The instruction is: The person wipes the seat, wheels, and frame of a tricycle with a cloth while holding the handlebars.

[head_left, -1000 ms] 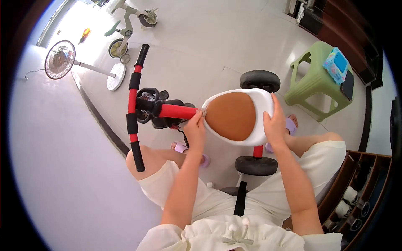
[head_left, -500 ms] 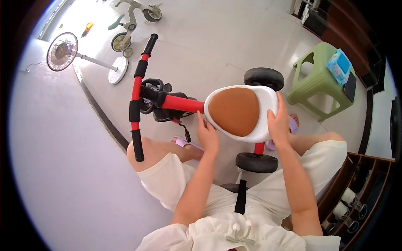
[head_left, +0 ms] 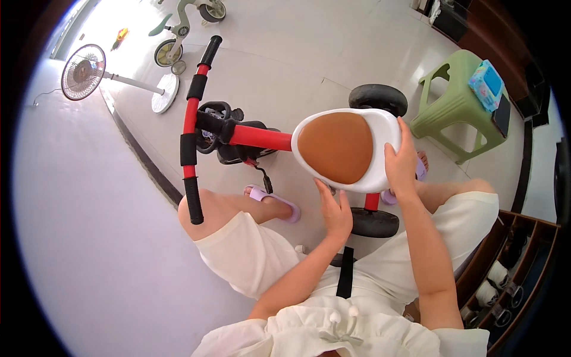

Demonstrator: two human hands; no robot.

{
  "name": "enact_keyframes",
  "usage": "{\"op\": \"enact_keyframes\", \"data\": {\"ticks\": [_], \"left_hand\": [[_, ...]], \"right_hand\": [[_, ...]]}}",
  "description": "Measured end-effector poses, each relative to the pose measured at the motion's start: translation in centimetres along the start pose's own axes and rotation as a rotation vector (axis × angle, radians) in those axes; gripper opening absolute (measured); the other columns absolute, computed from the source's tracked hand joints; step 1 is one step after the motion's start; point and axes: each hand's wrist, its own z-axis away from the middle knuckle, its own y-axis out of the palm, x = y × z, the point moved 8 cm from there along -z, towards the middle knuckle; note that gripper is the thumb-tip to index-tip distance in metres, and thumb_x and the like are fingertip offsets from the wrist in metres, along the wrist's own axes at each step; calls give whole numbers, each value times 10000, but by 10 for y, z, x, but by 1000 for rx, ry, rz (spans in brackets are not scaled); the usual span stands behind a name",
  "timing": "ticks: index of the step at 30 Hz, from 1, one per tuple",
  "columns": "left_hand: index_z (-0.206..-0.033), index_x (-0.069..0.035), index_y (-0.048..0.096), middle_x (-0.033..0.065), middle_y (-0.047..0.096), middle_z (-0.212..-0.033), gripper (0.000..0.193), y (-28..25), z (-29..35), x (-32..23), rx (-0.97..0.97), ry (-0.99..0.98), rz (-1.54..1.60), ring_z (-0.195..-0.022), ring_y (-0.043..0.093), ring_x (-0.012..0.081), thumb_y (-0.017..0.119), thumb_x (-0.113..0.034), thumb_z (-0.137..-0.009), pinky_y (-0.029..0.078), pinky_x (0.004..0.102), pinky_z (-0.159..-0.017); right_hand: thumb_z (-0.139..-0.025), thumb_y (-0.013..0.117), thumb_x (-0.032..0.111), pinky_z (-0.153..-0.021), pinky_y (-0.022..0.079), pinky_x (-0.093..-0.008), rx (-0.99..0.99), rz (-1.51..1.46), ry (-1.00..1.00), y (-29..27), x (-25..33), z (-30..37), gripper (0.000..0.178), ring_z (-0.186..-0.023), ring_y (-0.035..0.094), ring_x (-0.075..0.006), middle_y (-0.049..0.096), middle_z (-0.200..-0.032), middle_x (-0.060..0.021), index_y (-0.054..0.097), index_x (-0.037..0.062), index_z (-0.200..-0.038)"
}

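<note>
A red and black child's tricycle stands between my knees. Its white seat (head_left: 385,138) has a brown pad (head_left: 336,147). My right hand (head_left: 402,163) holds the seat's right rim, thumb on top and fingers round the outer edge. Just below the seat's near edge is my left hand (head_left: 337,215), its thumb and fingers apart. A small greyish part shows between them under the rim, too small to make out. To the left, the red handlebar (head_left: 190,116) with black grips stands at the end of the red frame tube (head_left: 262,138). Two black wheels, one of them the near wheel (head_left: 375,222), flank the seat.
A green stool (head_left: 461,113) at the right bears a blue toy-like case (head_left: 486,85) and a dark flat object. A white fan (head_left: 83,71) and a balance bike (head_left: 181,30) stand far left. A shoe rack (head_left: 505,279) is near right, beside my leg.
My left hand has moved right, from the frame tube at the seat's front to below its near edge. My right hand keeps its hold. The seat appears slightly higher in view.
</note>
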Motion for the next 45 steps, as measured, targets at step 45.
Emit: {"op": "enact_keyframes", "data": {"ticks": [45], "left_hand": [[-1249, 10, 452, 104, 517, -1247, 408, 60, 16, -43, -94, -976, 1190, -1139, 488, 205, 505, -267, -954, 340, 362, -1044]], "right_hand": [[-856, 511, 18, -1015, 415, -445, 0, -33, -3, 13, 2, 0, 625, -1237, 489, -387, 464, -1373, -216, 342, 77, -1455]]}}
